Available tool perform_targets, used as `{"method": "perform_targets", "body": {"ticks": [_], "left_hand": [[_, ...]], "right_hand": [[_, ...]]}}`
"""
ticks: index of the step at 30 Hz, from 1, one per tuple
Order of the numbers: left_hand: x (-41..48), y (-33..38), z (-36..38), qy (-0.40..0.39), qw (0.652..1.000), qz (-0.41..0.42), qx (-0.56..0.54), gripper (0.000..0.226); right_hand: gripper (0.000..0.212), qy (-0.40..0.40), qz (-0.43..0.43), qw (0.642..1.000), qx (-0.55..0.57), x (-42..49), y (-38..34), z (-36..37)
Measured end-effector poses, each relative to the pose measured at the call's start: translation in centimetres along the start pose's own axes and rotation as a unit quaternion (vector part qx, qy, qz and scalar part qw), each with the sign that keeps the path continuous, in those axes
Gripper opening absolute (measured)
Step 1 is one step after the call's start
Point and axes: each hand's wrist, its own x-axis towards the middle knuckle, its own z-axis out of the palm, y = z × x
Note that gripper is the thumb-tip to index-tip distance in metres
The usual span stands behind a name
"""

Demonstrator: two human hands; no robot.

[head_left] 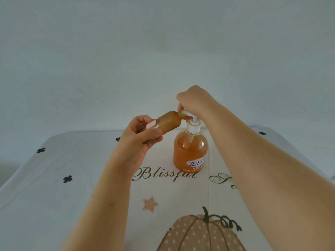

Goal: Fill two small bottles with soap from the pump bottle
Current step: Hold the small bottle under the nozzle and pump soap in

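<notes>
Tablecloth [72, 178]: pale, with black flower marks left of the pump bottle [190, 153] and script lettering at its foot.

Left hand [139, 140]: up and to the left of the pump bottle, raised off the cloth. Fingers and thumb curl round the lower half of the small bottle [167, 122], in a firm wrap. A pink-and-white label [151, 124] shows between the fingers.

Small bottle: held in the air and tilted steeply, almost on its side. Its base is in the palm and its mouth points up and right, meeting the spout on top of the pump bottle. The contents look brownish amber; I cannot tell the fill level.

Pump bottle: stands upright on the cloth, centre frame. Clear body, orange soap up to the shoulder, white pump head [194, 124].

Star [150, 203] and pumpkin [199, 234] prints: on the cloth, nearer the camera than the pump bottle.

Right hand [194, 100]: directly above the pump bottle, knuckles up, fingers bent down and closed over the pump head and spout.

Wall [163, 42]: plain and pale, behind the pump bottle.
</notes>
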Motion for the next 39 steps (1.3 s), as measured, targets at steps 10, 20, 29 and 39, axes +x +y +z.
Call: {"method": "perform_targets", "body": {"ticks": [10, 20, 29, 39], "left_hand": [[-0.2, 0.1, 0.0, 0.001, 0.999, 0.021, -0.037, 0.027], [-0.5, -0.2, 0.3, 0.025, 1.000, 0.015, -0.007, 0.027], [-0.1, -0.6, 0.1, 0.040, 0.999, 0.011, -0.023, 0.034], [-0.5, -0.1, 0.6, 0.032, 0.999, 0.021, -0.036, 0.033]], "right_hand": [[0.032, -0.018, 0.050, 0.998, -0.035, 0.1, -0.7, -0.6], [0.026, 0.047, 0.064, 0.984, -0.158, 1.4, -0.4, 0.7], [0.029, 0.029, 0.046, 0.993, -0.101, 2.0, 1.0, 1.5], [0.026, 0.028, 0.036, 0.989, -0.138, 0.9, -0.2, 0.5]]}}
